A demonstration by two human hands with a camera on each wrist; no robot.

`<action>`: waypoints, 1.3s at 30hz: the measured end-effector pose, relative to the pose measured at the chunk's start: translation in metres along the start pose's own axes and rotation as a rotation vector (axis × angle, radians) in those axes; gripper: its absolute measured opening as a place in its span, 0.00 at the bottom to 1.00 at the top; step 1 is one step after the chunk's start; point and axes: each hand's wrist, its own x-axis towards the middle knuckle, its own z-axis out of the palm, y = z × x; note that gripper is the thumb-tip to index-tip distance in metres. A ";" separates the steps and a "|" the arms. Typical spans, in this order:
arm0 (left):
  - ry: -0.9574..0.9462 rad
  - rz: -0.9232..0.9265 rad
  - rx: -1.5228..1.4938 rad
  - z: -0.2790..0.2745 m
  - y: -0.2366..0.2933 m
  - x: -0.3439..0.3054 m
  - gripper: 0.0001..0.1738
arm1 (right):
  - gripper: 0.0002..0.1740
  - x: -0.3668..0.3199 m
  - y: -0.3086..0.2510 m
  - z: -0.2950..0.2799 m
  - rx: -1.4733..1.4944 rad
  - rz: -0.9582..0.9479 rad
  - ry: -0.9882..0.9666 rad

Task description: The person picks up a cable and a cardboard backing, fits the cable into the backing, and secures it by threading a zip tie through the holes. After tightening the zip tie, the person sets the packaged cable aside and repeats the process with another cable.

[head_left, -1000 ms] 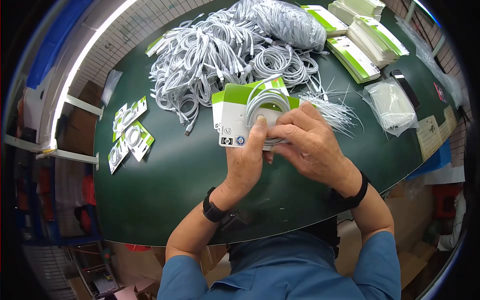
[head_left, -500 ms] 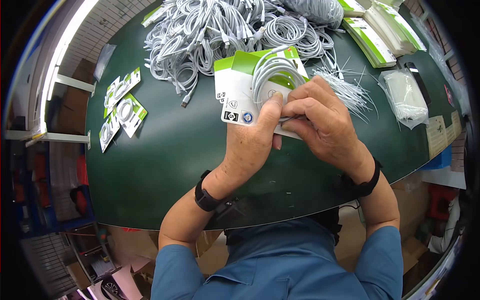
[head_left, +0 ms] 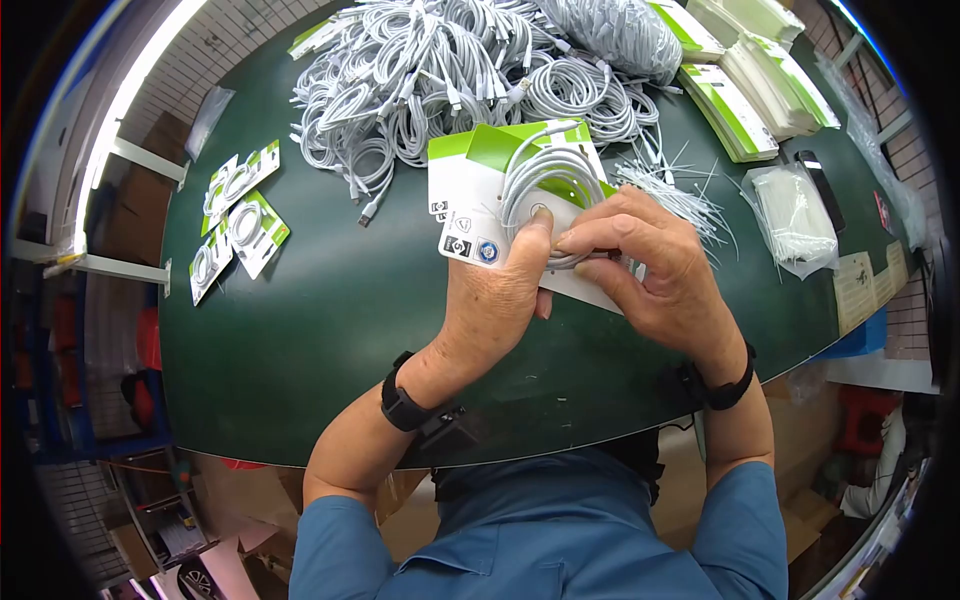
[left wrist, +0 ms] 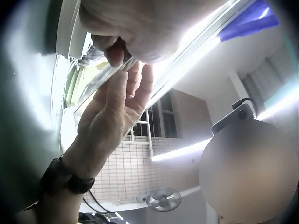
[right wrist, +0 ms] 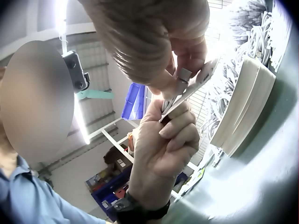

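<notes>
My left hand (head_left: 495, 300) grips a white and green packaging card (head_left: 487, 195), its thumb pressed over a coiled white cable (head_left: 550, 165) on the card's face. A second card (head_left: 447, 178) sticks out behind the first. With thumb and index finger, my right hand (head_left: 660, 265) pinches the lower right of the coil. A pale connector (right wrist: 184, 74) shows among the right fingers in the right wrist view. The coil's upper end lies over the green band. Seen from the left wrist, the cards are almost edge-on and the right hand (left wrist: 110, 105) faces the camera.
A large pile of white cables (head_left: 400, 85) covers the back of the green table (head_left: 330, 330), beside a bagged bundle (head_left: 615, 40). Card stacks (head_left: 730, 110) stand back right. White zip ties (head_left: 680, 195) and a clear packet (head_left: 790, 215) lie right. Several carded cables (head_left: 255, 235) lie left.
The right fingers have shifted at the coil's lower edge, where more cable and a cable end now show beside them. The left hand keeps its grip. The head view has shifted slightly.
</notes>
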 end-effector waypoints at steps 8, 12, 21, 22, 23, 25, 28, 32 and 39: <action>0.036 0.033 -0.102 -0.003 -0.002 0.002 0.16 | 0.21 -0.003 0.008 0.007 0.175 0.026 0.149; 0.034 0.012 -0.099 -0.003 -0.007 0.001 0.17 | 0.20 -0.004 -0.001 0.010 0.232 0.256 0.176; -0.045 -0.026 -0.031 -0.005 -0.007 0.000 0.19 | 0.18 -0.004 0.004 -0.004 -0.032 0.212 -0.027; -0.050 -0.041 -0.033 -0.005 -0.006 0.000 0.19 | 0.17 -0.004 0.005 -0.005 -0.046 0.201 -0.035; -0.051 -0.032 -0.022 -0.004 -0.008 0.000 0.19 | 0.17 -0.005 0.006 -0.006 -0.060 0.193 -0.044; -0.053 -0.012 -0.001 -0.003 -0.013 0.001 0.19 | 0.16 -0.005 0.008 -0.005 -0.090 0.169 -0.046; -0.026 -0.023 -0.011 -0.003 -0.011 0.002 0.19 | 0.14 -0.006 0.009 0.002 -0.153 0.128 -0.016; 0.001 -0.030 -0.020 -0.002 -0.014 0.004 0.19 | 0.15 -0.009 0.012 0.007 -0.204 0.106 -0.029; -0.035 -0.050 -0.031 -0.007 -0.027 0.003 0.19 | 0.14 -0.011 0.021 0.006 -0.125 0.110 0.001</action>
